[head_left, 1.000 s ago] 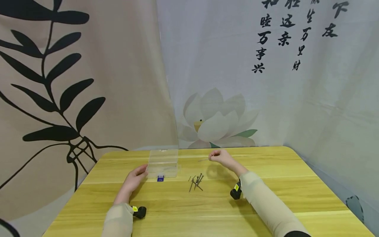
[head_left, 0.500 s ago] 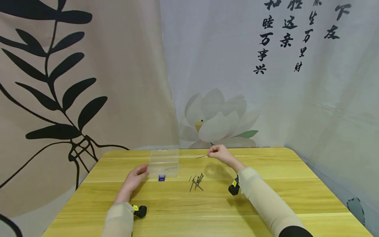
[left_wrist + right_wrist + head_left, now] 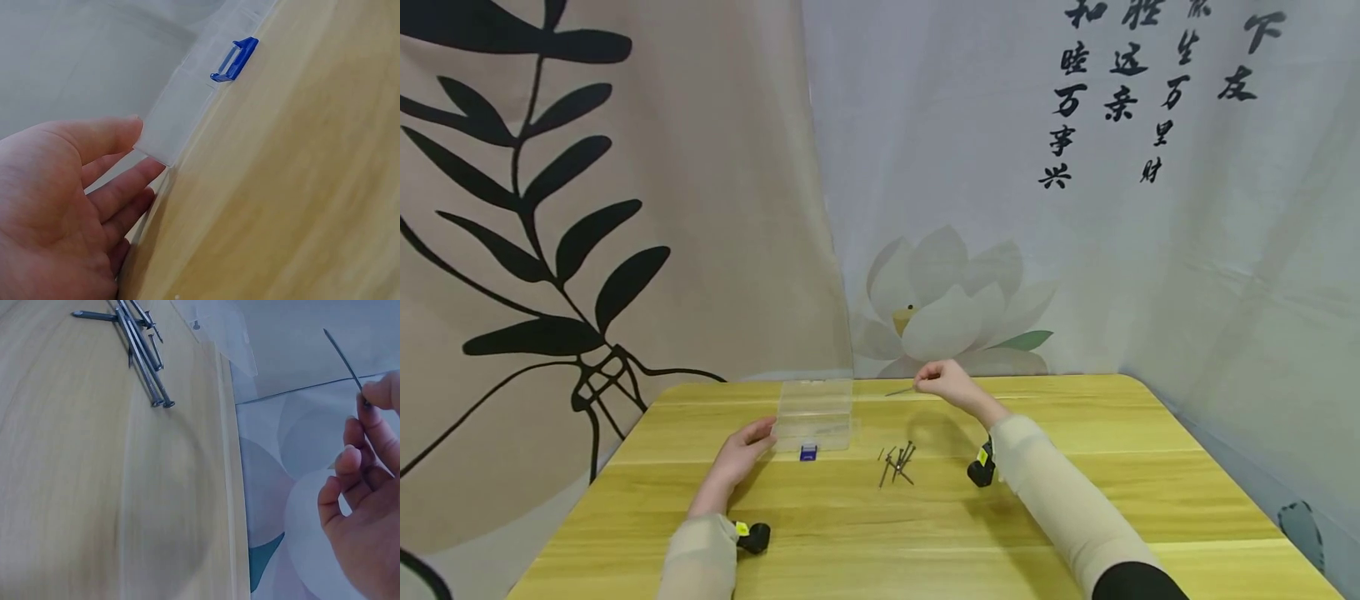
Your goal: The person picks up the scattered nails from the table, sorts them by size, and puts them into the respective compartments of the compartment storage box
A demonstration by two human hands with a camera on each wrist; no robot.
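Observation:
A clear plastic case (image 3: 812,432) lies opened out at the back of the table, its blue latch (image 3: 808,452) toward me. My left hand (image 3: 745,454) touches the case's left end with fingers fairly straight; in the left wrist view the thumb and fingertips meet the case's corner. Raised over the table's far edge, my right hand (image 3: 951,386) pinches a thin nail (image 3: 342,357) by its head end between thumb and forefinger. The nail's point is turned left, toward the case. A loose pile of nails (image 3: 898,463), long and short, lies right of the case.
The wooden table (image 3: 865,533) ends at a hanging cloth (image 3: 745,208) printed with leaves, a lotus and writing. A small dark thing (image 3: 195,325) shows in the clear case in the right wrist view. Each wrist bears a black camera.
The right hand has moved left and a little farther back with the nail, nearer the case. The left hand has stayed at the case's end.

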